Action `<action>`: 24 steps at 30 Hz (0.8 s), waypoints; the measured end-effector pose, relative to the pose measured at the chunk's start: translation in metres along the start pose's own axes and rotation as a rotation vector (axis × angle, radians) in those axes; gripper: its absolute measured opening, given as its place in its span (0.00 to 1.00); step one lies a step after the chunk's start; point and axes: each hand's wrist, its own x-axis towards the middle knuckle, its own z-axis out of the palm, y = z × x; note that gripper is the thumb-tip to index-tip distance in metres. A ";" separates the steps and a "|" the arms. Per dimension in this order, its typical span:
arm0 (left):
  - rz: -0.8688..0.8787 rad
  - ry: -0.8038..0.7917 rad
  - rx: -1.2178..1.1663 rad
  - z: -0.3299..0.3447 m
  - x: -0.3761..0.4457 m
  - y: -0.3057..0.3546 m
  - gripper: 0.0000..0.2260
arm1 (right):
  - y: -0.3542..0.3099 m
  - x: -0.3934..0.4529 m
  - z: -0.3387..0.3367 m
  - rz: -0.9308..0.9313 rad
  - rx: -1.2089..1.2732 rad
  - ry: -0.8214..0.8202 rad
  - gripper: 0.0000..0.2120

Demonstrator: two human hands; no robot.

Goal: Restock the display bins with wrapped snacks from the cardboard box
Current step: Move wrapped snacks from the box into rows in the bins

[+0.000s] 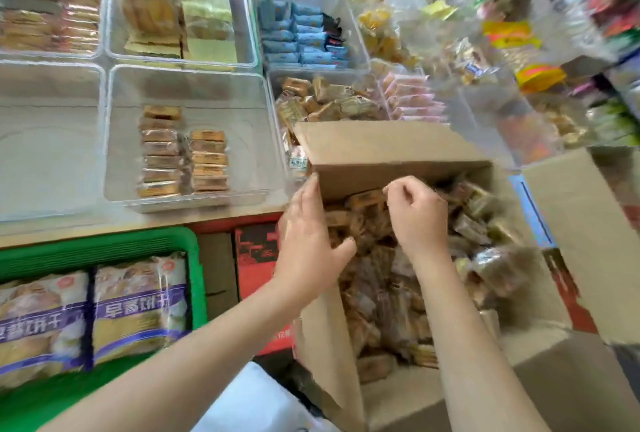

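Clear plastic display bins (pixel 194 140) stand in rows across a pale table (pixel 104 229), their walls glossy and square-cornered. One bin close to the front edge holds two short stacks of flat, brown-wrapped snacks (pixel 183 154); the bin behind it carries yellow-green packets (pixel 152 9), and one further right has blue wrapped bars (pixel 304 36) lined on edge. Beside that front bin, to its right, another is heaped with tan crinkly wrappers (pixel 329 99).

An open cardboard box (pixel 381 151) sits at the table's edge, its matte brown flaps folded outward. Inside lies a loose jumble of wrapped snacks in shiny brown and clear film (pixel 388 279), filling most of the box.

Both bare arms reach in from below. The left hand (pixel 308 241) lies along the box's left wall, fingers straight and together pointing up toward the far flap, thumb spread into the box against the wrappers; its grip is wide and holds nothing. The right hand (pixel 419 213) hovers over the far end of the pile with fingers curled under; its fingertips meet at a brown packet (pixel 367 197) near the far wall, though the curl hides whether the packet is truly pinched, so I cannot tell what that grip holds.

Below the table, a green plastic crate (pixel 104 248) holds large soft bags printed in purple and white (pixel 138 303), and a red carton (pixel 254 258) stands between crate and box.
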 end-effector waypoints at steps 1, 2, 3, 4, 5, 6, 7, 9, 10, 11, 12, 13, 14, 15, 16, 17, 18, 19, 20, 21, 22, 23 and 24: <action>-0.040 0.005 -0.041 0.005 -0.003 0.001 0.44 | 0.013 0.001 -0.004 0.042 -0.049 -0.050 0.10; -0.084 0.022 -0.068 0.007 -0.004 0.002 0.43 | 0.027 0.003 -0.006 0.100 -0.086 -0.122 0.09; -0.114 0.043 -0.063 0.007 -0.005 0.004 0.42 | 0.036 0.005 -0.006 0.161 -0.110 -0.206 0.09; -0.125 0.060 -0.040 0.008 -0.005 0.004 0.42 | 0.045 0.007 -0.003 0.206 -0.130 -0.284 0.13; -0.122 0.077 -0.031 0.007 -0.004 0.003 0.41 | 0.051 0.009 0.001 0.213 -0.144 -0.349 0.17; -0.114 0.093 -0.047 0.007 -0.003 0.003 0.40 | 0.056 0.012 0.006 0.191 -0.162 -0.401 0.22; -0.106 0.103 -0.075 0.007 -0.003 0.002 0.40 | 0.060 0.014 0.012 0.159 -0.182 -0.447 0.25; -0.098 0.108 -0.110 0.008 -0.003 0.001 0.39 | 0.065 0.020 0.025 0.150 -0.209 -0.542 0.29; -0.100 0.110 -0.119 0.008 -0.003 0.001 0.39 | 0.067 0.022 0.032 0.187 -0.204 -0.586 0.31; -0.105 0.114 -0.131 0.008 -0.003 0.001 0.39 | 0.070 0.024 0.038 0.221 -0.195 -0.608 0.32; -0.112 0.121 -0.138 0.007 -0.003 0.001 0.40 | 0.073 0.025 0.043 0.238 -0.191 -0.595 0.33; -0.117 0.130 -0.137 0.008 -0.003 0.001 0.40 | 0.074 0.025 0.047 0.245 -0.192 -0.561 0.32; -0.122 0.138 -0.130 0.008 -0.003 0.001 0.40 | 0.075 0.026 0.052 0.252 -0.191 -0.516 0.30; -0.123 0.144 -0.121 0.009 -0.002 0.000 0.40 | 0.074 0.027 0.056 0.267 -0.180 -0.471 0.27; -0.123 0.148 -0.115 0.010 -0.002 0.000 0.40 | 0.072 0.029 0.061 0.299 -0.148 -0.425 0.23; -0.122 0.151 -0.114 0.011 -0.002 -0.001 0.40 | 0.068 0.031 0.064 0.345 -0.103 -0.380 0.20; -0.120 0.154 -0.114 0.012 -0.002 -0.002 0.40 | 0.064 0.033 0.068 0.397 -0.065 -0.338 0.17; -0.118 0.158 -0.112 0.012 -0.002 -0.002 0.40 | 0.058 0.034 0.071 0.442 -0.048 -0.299 0.15; -0.117 0.157 -0.108 0.012 -0.001 -0.002 0.39 | 0.054 0.034 0.074 0.478 -0.048 -0.263 0.13; -0.116 0.155 -0.105 0.012 0.000 -0.003 0.39 | 0.052 0.034 0.077 0.507 -0.051 -0.231 0.12; -0.116 0.153 -0.102 0.012 0.000 -0.003 0.39 | 0.049 0.032 0.080 0.531 -0.049 -0.207 0.10; -0.115 0.153 -0.101 0.011 0.000 -0.004 0.39 | 0.047 0.029 0.082 0.549 -0.042 -0.188 0.09; -0.115 0.153 -0.102 0.011 0.000 -0.004 0.39 | 0.047 0.028 0.084 0.556 -0.036 -0.169 0.08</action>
